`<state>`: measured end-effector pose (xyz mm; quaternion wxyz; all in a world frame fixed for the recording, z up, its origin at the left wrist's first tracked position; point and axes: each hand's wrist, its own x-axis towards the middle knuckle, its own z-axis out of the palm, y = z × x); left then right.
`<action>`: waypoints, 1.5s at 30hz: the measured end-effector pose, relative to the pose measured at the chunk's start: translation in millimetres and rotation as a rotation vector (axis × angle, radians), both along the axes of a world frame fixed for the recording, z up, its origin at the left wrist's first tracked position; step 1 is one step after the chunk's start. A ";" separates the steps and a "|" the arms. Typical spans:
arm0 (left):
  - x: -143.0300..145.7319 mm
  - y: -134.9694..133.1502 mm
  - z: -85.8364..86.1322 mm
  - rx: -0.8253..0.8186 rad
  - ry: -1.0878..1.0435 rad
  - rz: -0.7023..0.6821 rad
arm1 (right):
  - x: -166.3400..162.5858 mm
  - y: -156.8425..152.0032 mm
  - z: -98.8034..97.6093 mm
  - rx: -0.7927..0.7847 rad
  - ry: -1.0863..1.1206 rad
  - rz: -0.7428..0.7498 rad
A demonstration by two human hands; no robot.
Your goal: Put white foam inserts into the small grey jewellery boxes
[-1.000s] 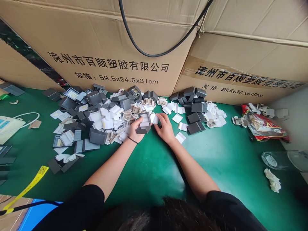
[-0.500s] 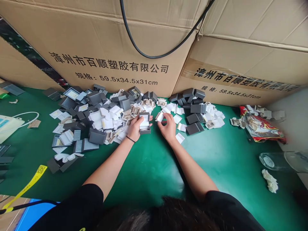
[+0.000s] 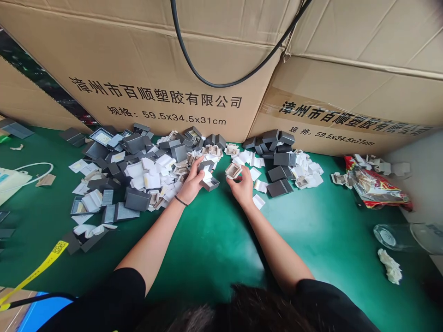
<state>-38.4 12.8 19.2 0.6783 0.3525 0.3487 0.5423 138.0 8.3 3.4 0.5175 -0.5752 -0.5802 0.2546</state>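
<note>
My left hand is closed on a small dark grey gift box whose lid is raised, showing a white lining. Between the thumb and fingers of my right hand is a small folded cardboard insert, its hollow brownish side turned up. A gap of green table separates the two hands. Left of my left hand spreads a heap of grey boxes mixed with white paper inserts. Just right of my right hand lie loose white inserts.
More grey boxes lie at the right beside a white insert pile. Large cartons wall off the back, with a black cable hanging in front. Further right are a red snack bag, a clear container and crumpled tissue.
My left hand has tilted the grey box, turning it toward the right. My right hand has turned the insert so its hollow side now shows.
</note>
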 end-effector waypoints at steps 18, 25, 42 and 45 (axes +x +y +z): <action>4.2 1.1 -9.5 0.318 0.403 0.031 | -3.9 -1.2 1.1 -0.267 0.398 0.405; 3.9 2.8 -13.0 0.289 0.296 0.013 | -6.6 -2.3 0.0 -0.268 0.436 0.495; 6.8 0.3 -7.4 0.328 0.361 0.013 | 1.5 1.7 0.9 -0.387 0.172 0.515; 8.0 0.0 -6.5 0.312 0.331 0.026 | 1.5 1.0 2.4 -0.329 0.091 0.523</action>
